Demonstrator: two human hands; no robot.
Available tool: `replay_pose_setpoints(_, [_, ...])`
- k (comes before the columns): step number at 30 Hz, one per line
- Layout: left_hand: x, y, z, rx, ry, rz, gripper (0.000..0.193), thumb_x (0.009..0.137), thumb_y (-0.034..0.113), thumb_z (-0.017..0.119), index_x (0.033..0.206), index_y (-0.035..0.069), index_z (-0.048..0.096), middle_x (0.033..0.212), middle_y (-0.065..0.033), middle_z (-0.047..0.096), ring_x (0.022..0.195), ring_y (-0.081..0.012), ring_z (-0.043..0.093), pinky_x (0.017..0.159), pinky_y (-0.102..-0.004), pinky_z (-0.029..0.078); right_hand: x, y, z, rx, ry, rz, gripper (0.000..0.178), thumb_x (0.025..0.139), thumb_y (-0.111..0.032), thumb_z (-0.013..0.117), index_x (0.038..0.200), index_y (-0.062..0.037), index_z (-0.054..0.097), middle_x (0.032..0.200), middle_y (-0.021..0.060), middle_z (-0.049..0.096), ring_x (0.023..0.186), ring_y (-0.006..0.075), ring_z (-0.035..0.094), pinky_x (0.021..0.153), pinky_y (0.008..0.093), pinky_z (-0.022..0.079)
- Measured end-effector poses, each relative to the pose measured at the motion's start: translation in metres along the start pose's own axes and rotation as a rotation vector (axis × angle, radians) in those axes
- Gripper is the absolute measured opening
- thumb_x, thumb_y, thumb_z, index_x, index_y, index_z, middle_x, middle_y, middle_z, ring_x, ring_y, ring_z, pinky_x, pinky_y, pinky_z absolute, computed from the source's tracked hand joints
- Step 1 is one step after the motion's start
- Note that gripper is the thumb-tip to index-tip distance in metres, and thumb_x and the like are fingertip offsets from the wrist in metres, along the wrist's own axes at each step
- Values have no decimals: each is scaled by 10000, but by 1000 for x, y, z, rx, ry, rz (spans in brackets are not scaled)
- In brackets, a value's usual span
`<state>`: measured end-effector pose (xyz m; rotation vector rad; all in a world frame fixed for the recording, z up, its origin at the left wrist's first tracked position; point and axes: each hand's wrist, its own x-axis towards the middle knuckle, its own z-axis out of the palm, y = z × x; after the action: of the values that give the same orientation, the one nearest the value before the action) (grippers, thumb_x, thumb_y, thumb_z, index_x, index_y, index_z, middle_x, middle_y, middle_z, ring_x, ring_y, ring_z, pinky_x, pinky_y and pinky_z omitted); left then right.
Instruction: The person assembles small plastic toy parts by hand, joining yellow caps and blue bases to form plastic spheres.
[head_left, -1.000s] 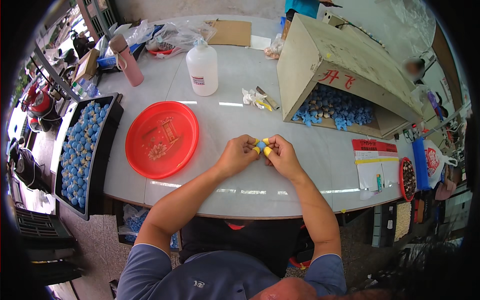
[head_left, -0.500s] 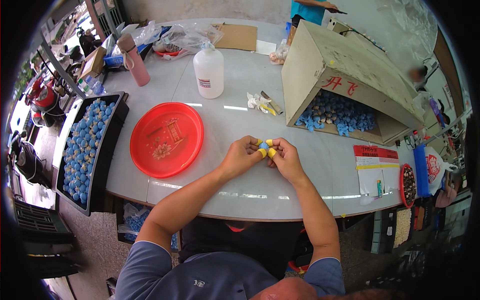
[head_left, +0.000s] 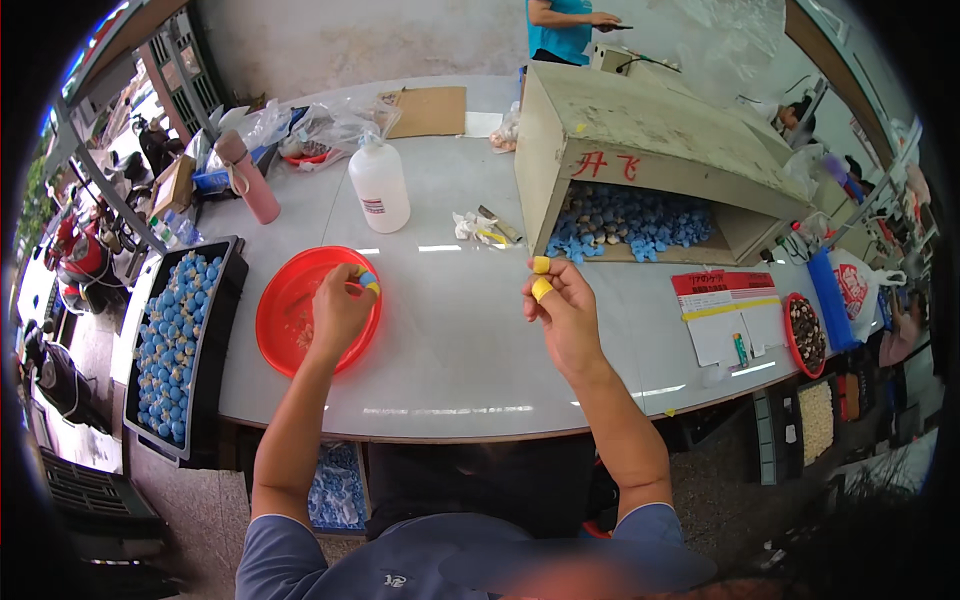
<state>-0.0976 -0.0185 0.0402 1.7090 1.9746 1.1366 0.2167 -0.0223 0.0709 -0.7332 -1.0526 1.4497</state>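
My left hand [head_left: 340,312] is over the red round plastic tray [head_left: 270,335], its thumb and finger pinched on a small blue ball-like piece [head_left: 367,279]. Yellow wraps cover those fingertips, and the hand hides part of the tray. To the right, above the bare grey tabletop, my right hand [head_left: 562,318] is raised with its thumb and forefinger parted and nothing visible between them. Yellow wraps show on its fingertips too. Ahead of that hand, a beige box [head_left: 548,165] with an open front holds a heap of blue pieces [head_left: 630,222].
A black crate [head_left: 232,330] of blue balls stands at the left. Further back are a pink bottle [head_left: 250,185], a white plastic bottle [head_left: 380,190] and a knife [head_left: 500,224]. Sheets of paper [head_left: 730,310] and a red basket [head_left: 793,345] are at the right. Another person [head_left: 562,35] stands behind.
My hands have come apart from where they met over the table. The left has carried the blue piece leftward to the red tray; the right has let go. The view has shifted somewhat.
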Motion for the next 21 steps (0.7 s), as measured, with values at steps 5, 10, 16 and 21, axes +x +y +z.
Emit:
replay_pose_setpoints(5, [8, -72, -43, 661, 20, -64, 304, 765, 164, 692, 1046, 63, 638, 1064, -119, 644, 1023, -303, 616, 840, -429, 493, -78, -134, 81, 452, -595, 167, 410, 955, -56, 520, 1336, -15, 375, 1151, 93, 504, 987, 165, 557, 769, 301, 502])
replay_pose_setpoints(10, [3, -50, -64, 729, 10, 76, 387, 787, 140, 680, 1153, 47, 592, 1055, -136, 647, 1002, -318, 617, 841, -427, 488, -113, -179, 110, 780, -553, 91, 388, 877, -41, 599, 1225, 56, 456, 1029, 132, 565, 887, 162, 597, 708, 300, 505])
replay_pose_setpoints(16, [9, -48, -74, 648, 22, 259, 399, 783, 122, 681, 1159, 38, 578, 1068, -144, 640, 1003, -321, 613, 863, -433, 481, -120, -168, 126, 680, -605, -15, 384, 868, -42, 604, 1211, 57, 464, 1010, 133, 568, 870, 164, 598, 701, 305, 506])
replay_pose_setpoints(21, [32, -88, -121, 558, 22, 401, 410, 779, 107, 682, 1165, 30, 566, 1080, -150, 635, 1003, -324, 610, 881, -438, 475, -122, -166, 135, 578, -637, -89, 380, 860, -43, 609, 1199, 58, 470, 994, 134, 571, 856, 166, 599, 696, 308, 506])
